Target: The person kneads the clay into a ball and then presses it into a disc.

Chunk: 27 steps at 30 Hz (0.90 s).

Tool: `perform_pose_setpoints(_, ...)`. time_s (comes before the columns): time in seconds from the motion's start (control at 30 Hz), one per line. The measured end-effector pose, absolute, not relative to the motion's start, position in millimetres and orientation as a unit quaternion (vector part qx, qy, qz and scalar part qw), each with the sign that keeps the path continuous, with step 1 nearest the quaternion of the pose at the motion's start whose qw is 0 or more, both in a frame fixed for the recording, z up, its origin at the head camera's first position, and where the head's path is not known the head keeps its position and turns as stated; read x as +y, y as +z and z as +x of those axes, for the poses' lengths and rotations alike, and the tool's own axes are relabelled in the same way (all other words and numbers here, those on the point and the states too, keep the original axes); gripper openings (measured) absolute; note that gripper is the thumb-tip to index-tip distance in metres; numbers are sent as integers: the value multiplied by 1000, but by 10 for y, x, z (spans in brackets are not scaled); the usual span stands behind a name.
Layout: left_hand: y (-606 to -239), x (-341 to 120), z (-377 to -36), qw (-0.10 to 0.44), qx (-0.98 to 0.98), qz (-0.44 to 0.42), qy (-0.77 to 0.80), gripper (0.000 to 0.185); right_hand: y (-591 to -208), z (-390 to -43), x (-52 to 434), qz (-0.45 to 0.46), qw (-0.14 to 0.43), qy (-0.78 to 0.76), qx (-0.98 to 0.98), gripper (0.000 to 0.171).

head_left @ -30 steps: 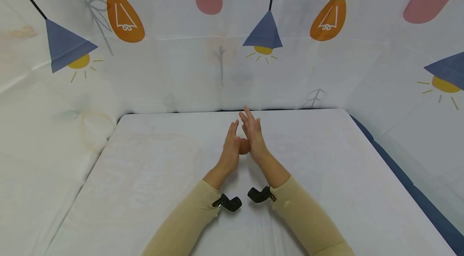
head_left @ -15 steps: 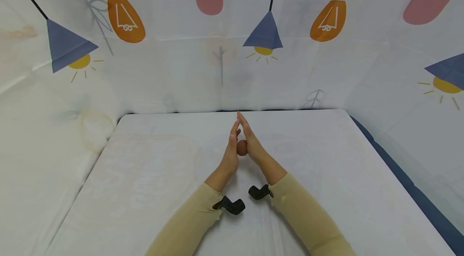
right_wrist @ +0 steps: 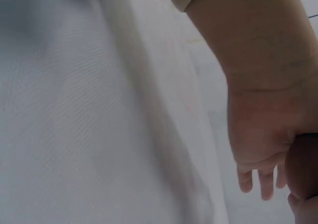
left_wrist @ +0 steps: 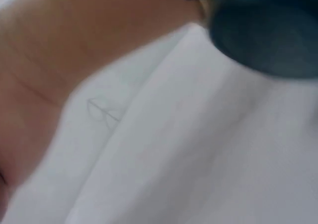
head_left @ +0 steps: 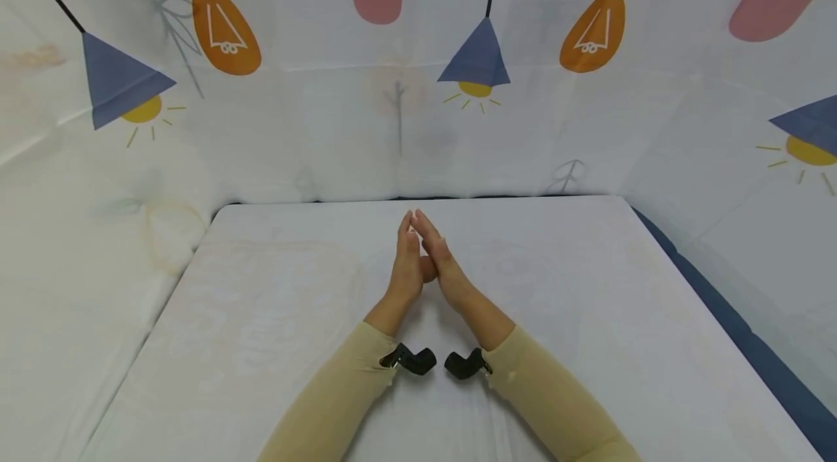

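A small brown ball [head_left: 428, 269] sits between my two palms, held up by pressure from both sides. My left hand [head_left: 407, 269] lies against its left side with fingers straight and pointing away from me. From the other side my right hand [head_left: 451, 272] presses it, fingers also extended, the fingertips of both hands almost meeting. In the right wrist view the brown ball [right_wrist: 302, 167] rests at the right palm, and part of the left hand [right_wrist: 307, 211] shows beneath it. Only the wrist and heel of the left hand [left_wrist: 30, 110] appear in the left wrist view; the ball is hidden there.
A white-covered table [head_left: 275, 317] spreads under both hands. Behind it hangs a white cloth [head_left: 314, 128] printed with lamps and bulbs. Black wrist cameras [head_left: 416, 360] stick out from both sleeves, close to each other.
Both hands have shifted slightly left with the ball between them. The palms have slid back and forth against each other, and the ball is now partly covered by the hands.
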State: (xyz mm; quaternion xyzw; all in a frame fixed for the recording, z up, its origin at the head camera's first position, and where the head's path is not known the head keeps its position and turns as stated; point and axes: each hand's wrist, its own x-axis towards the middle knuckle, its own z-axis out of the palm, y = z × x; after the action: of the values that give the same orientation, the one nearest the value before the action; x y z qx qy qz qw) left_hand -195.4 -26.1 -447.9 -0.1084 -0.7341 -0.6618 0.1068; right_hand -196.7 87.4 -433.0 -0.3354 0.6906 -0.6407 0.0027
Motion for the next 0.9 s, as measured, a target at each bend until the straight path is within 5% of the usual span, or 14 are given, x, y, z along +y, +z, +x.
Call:
perform_pose_setpoints(0.3,-4540,-204,-1904,42,-762,-175,-622,87,-4137,-2015,966,-284,-19,-659,696,85)
perform_pose_setpoints(0.53,-4551,-195,-1858,13,-731,-225,-644,90,-4175,-2124,1025,-264,-12,-657,706,92)
perform_pose_setpoints(0.9,-4463,-201,-1801,57,-678,-257,-687,73,-4304,-2122,1031,-231,30,-632,739,62)
